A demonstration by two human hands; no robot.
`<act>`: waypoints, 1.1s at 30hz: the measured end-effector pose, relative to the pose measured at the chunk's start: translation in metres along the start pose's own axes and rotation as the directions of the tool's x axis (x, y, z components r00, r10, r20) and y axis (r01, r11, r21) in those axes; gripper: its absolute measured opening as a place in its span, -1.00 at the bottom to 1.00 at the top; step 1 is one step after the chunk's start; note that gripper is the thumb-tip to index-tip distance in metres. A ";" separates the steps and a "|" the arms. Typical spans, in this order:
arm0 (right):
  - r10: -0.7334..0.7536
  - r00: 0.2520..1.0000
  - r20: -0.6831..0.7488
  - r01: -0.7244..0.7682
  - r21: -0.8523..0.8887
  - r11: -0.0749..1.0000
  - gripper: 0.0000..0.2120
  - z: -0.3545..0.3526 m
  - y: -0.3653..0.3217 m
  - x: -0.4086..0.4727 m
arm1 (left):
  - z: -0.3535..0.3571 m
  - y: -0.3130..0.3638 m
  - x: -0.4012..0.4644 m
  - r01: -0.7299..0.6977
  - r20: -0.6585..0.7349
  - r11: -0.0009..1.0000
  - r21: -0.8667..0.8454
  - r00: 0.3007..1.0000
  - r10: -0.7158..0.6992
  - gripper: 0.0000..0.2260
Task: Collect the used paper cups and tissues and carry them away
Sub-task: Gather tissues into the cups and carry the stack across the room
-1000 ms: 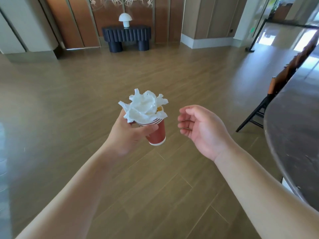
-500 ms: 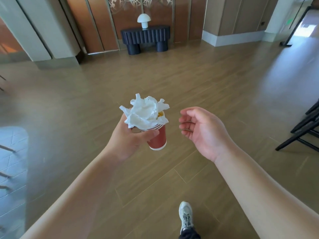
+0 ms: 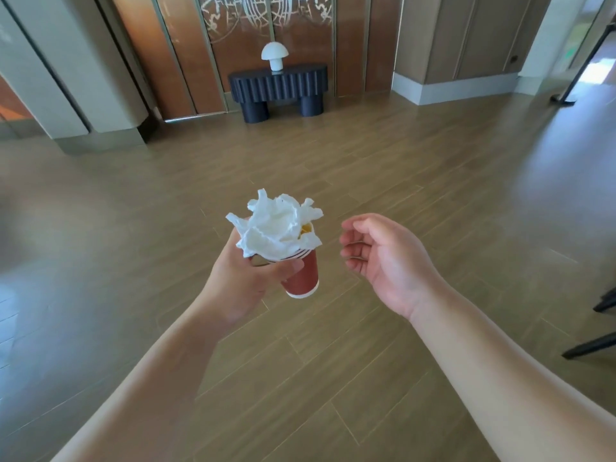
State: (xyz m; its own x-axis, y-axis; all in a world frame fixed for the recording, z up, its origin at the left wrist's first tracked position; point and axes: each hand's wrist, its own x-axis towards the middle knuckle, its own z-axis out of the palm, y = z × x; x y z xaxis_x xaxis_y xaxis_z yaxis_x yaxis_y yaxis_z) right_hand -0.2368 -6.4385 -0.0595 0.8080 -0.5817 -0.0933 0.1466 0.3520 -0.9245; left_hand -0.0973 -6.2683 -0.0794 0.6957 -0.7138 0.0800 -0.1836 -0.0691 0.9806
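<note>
the left hand (image 3: 246,278) grips the red paper cup (image 3: 301,276) with its fingers curled round it, tilted with the base to the lower right, and the crumpled white tissues (image 3: 276,226) are stuffed in its mouth. the right hand (image 3: 386,258) hangs just beside it, empty, fingers loosely curled. compared with half a second ago, the shoe is gone from the wooden floor (image 3: 133,228) and the black console table (image 3: 278,88) now stands straight ahead.

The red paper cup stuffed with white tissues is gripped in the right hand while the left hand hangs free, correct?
Hands swapped. The head view shows the left hand gripping the red paper cup with the white tissues; the right hand hangs free.
</note>
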 end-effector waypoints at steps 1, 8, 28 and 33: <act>0.003 1.000 0.006 -0.003 -0.009 1.000 -0.79 0.000 -0.001 0.015 | -0.003 -0.002 0.015 0.002 -0.006 1.000 -0.001 1.000 -0.002 -0.28; 0.044 0.999 -0.014 -0.044 -0.043 0.998 -0.78 0.002 0.011 0.141 | -0.028 -0.040 0.134 0.010 -0.005 1.000 -0.021 1.000 -0.010 -0.28; -0.033 0.997 -0.068 0.029 -0.051 0.998 -0.79 0.083 -0.009 0.572 | -0.151 -0.082 0.571 -0.115 0.119 0.992 0.054 0.987 0.108 -0.43; -0.014 0.996 -0.083 0.012 -0.028 1.000 -0.78 0.077 -0.007 0.658 | -0.157 -0.105 0.655 -0.086 0.157 0.994 0.072 0.985 0.074 -0.50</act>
State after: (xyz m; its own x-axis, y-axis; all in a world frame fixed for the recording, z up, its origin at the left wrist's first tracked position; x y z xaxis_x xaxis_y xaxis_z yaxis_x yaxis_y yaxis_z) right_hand 0.3380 -6.7673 -0.0863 0.7560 -0.6452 -0.1103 0.1403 0.3243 -0.9355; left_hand 0.4866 -6.6196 -0.1015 0.5627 -0.8174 0.1235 -0.2922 -0.0569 0.9547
